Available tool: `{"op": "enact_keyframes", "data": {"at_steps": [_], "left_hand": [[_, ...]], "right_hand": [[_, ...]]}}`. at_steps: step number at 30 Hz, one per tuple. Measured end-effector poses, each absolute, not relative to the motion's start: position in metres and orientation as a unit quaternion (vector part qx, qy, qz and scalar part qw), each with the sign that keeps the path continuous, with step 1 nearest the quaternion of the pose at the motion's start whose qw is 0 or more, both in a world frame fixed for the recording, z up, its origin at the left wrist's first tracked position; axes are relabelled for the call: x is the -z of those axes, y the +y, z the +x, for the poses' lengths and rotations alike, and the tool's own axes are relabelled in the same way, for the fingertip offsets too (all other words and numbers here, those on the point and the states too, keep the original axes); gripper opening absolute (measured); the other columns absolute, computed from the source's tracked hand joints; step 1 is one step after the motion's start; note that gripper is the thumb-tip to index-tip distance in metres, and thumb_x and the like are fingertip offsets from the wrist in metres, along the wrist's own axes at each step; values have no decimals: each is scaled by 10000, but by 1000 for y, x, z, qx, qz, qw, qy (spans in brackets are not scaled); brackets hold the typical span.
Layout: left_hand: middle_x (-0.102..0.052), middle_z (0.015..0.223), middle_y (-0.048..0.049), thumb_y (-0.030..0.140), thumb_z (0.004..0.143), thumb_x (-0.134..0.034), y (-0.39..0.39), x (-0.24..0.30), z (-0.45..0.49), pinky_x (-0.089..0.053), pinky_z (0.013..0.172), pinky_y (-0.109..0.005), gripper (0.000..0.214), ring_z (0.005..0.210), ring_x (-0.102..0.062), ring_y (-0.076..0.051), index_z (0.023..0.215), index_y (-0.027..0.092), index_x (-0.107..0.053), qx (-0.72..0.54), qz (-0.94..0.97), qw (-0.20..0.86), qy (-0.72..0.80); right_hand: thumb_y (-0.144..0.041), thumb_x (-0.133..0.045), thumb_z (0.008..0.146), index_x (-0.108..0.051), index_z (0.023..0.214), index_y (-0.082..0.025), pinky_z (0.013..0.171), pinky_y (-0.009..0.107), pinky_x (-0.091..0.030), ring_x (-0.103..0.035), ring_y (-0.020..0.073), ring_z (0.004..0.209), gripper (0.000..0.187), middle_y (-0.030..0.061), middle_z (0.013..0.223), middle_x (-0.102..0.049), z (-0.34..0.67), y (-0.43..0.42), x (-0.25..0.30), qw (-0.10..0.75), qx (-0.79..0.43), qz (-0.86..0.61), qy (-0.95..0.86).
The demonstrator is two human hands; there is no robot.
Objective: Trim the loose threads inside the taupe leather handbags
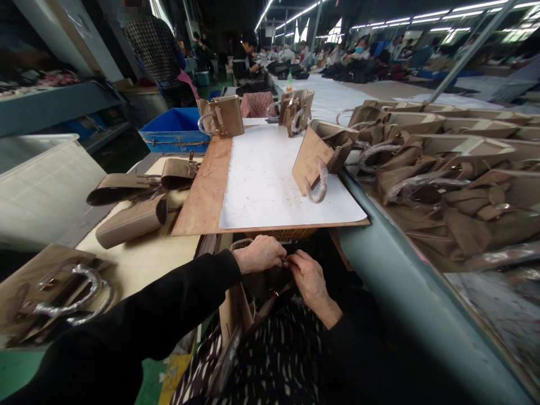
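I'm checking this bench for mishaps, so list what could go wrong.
The bag in the lap might slip if the grip of the left hand and right hand loosens, as it sits below the board. The bag on the white sheet, near the board's right edge, could be nudged off. The left sleeve passes close to a wrapped handle in this view and may snag it.
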State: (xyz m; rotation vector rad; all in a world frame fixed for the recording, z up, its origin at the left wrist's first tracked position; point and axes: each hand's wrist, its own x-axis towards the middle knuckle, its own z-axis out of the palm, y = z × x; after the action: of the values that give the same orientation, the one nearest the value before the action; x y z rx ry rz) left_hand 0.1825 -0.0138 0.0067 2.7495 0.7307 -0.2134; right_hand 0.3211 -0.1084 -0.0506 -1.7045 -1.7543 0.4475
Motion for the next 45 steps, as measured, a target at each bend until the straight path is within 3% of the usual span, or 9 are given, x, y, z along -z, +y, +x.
{"op": "enact_keyframes", "data": {"at_steps": [4, 7, 15, 24, 30, 33, 36, 40, 45], "left_hand": [[-657, 746, -50, 273, 784, -508, -15, 0, 187, -432, 633, -288, 157, 741, -619, -220, 748, 199, -642, 85, 958, 116, 249], [-658, 755, -46, 265, 762, -540, -14, 0, 185, -428, 648, -285, 118, 763, -614, -219, 756, 204, -641, 76, 954, 130, 259], [-652, 746, -43, 258, 753, -530, -17, 1, 185, -413, 642, -286, 126, 758, -615, -221, 731, 204, -642, 68, 948, 135, 279], [-647, 729, -47, 264, 767, -520, -18, 0, 183, -425, 638, -293, 140, 740, -618, -225, 736, 203, -642, 74, 956, 121, 257], [-657, 753, -51, 306, 745, -556, -20, 1, 188, -442, 626, -295, 140, 751, -618, -229, 741, 212, -660, 80, 952, 136, 263], [-655, 769, -56, 274, 742, -554, -21, -5, 189, -454, 630, -305, 128, 751, -611, -229, 728, 194, -653, 96, 951, 141, 257], [-642, 845, -60, 237, 714, -587, -23, -19, 177, -458, 703, -315, 124, 838, -588, -231, 819, 185, -629, 64, 945, 144, 287], [-582, 1036, -79, 278, 648, -666, -26, -35, 138, -408, 849, -340, 456, 1019, -495, -250, 1067, 186, -511, -7, 912, 120, 393], [-569, 1074, -67, 267, 656, -615, -25, -25, 104, -421, 816, -305, 535, 994, -524, -232, 1147, 202, -412, -8, 850, 184, 493]], "right_hand": [[-274, -497, 800, -603, 876, -217, 690, 252, -434, -553, 157, 779, 142, 21, 830, -576, 322, -119, 50, 327, -194, -664, -643], [-314, -575, 733, -548, 993, -224, 709, 281, -444, -559, 185, 835, 277, 30, 935, -576, 323, -128, 48, 304, -196, -707, -607], [-233, -529, 742, -587, 802, -206, 625, 258, -404, -549, 170, 704, 88, 26, 776, -575, 321, -129, 48, 291, -194, -725, -594], [-266, -484, 799, -631, 741, -184, 581, 229, -383, -541, 141, 632, 177, 17, 685, -580, 327, -126, 45, 320, -238, -700, -592], [-258, -480, 808, -592, 764, -198, 640, 251, -395, -551, 172, 744, 134, 38, 760, -577, 321, -124, 39, 233, -135, -698, -664], [-223, -496, 782, -591, 837, -212, 665, 252, -403, -556, 176, 798, 110, 39, 831, -577, 316, -116, 35, 209, -147, -672, -695], [-227, -496, 773, -587, 737, -207, 625, 235, -394, -557, 145, 715, 100, 14, 795, -565, 318, -107, 32, 197, -209, -659, -695], [-271, -503, 762, -536, 593, -191, 571, 227, -359, -536, 130, 653, 190, -5, 705, -540, 327, -107, 22, 184, -255, -662, -680], [-297, -495, 762, -473, 519, -190, 551, 231, -331, -522, 126, 627, 267, -13, 652, -509, 323, -120, 3, 154, -258, -672, -677]]}}
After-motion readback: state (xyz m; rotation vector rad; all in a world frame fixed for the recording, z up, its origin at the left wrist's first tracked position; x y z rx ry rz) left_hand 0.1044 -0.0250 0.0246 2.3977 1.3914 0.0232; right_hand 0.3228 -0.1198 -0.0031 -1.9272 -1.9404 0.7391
